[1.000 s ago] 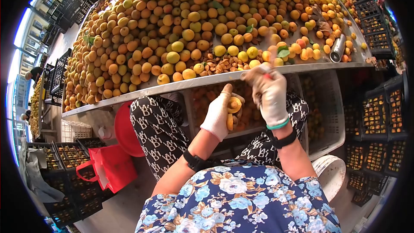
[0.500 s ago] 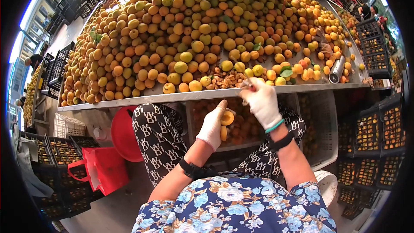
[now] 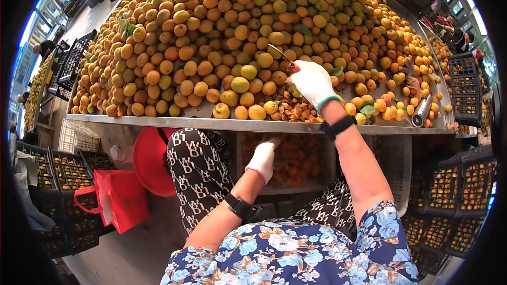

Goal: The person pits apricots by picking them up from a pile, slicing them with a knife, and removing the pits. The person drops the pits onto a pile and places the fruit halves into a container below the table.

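White cotton gloves cover both hands in the head view. The right hand point(image 3: 312, 82) has risen from the tabletop's front edge, where it was half a second ago, and now rests on the apricot heap point(image 3: 237, 26), fingers closed around a thin metal blade point(image 3: 279, 52) that points up and left over the fruit. The left hand point(image 3: 262, 159) has dropped below the tabletop point(image 3: 158, 122) to the grey crate point(image 3: 288, 161) of apricot halves; the halved apricot it held earlier can no longer be seen.

The heap is a dense mound of whole round fruit, orange through yellow-green, with a few leaves. Just left of the right hand, at the heap's near edge, lies a small patch of brown pits point(image 3: 288, 108).

The left hand's fingertips are hidden under the tabletop's edge, so whether they are spread or closed cannot be told. The blade's handle is covered by the right glove.
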`<action>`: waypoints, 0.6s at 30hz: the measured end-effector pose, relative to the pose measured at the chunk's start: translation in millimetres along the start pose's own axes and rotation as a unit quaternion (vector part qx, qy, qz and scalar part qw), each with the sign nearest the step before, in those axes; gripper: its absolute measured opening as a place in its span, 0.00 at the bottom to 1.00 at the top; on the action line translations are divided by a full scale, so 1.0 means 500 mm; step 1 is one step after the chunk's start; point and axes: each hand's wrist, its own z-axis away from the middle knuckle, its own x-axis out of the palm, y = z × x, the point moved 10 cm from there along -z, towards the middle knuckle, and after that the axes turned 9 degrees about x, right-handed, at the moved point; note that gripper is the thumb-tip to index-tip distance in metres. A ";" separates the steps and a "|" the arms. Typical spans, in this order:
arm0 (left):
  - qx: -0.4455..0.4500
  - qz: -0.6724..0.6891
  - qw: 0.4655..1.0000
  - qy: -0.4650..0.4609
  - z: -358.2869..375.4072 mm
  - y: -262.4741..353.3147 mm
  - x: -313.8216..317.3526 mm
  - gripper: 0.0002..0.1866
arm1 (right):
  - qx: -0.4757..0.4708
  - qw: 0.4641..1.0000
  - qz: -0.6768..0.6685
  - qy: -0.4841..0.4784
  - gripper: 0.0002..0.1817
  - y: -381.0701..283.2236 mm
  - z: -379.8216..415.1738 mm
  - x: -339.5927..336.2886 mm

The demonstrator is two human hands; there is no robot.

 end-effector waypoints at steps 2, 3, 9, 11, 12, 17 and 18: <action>-0.015 0.016 0.998 -0.058 -0.028 -0.031 -0.005 0.18 | -0.024 0.999 0.045 0.020 0.13 -0.026 -0.023 0.027; 0.073 -0.076 0.989 -0.101 -0.023 0.001 0.003 0.17 | -0.029 0.997 0.070 0.014 0.13 -0.031 -0.037 0.046; 0.008 -0.027 0.995 -0.091 0.021 0.013 0.031 0.11 | -0.044 0.995 0.089 0.017 0.13 -0.052 -0.049 0.083; 0.023 -0.002 0.995 -0.096 0.010 0.002 0.028 0.13 | -0.040 0.994 0.097 0.019 0.13 -0.053 -0.040 0.077; 0.032 0.011 0.995 -0.099 0.017 0.013 0.034 0.14 | -0.039 0.994 0.101 0.021 0.13 -0.053 -0.037 0.075; 0.036 -0.008 0.990 -0.136 0.057 0.043 0.046 0.17 | -0.016 0.993 -0.107 -0.036 0.12 0.017 -0.057 0.059; 0.031 -0.014 0.989 -0.147 0.059 0.045 0.050 0.17 | 0.027 0.962 -0.247 -0.112 0.12 0.037 -0.044 0.059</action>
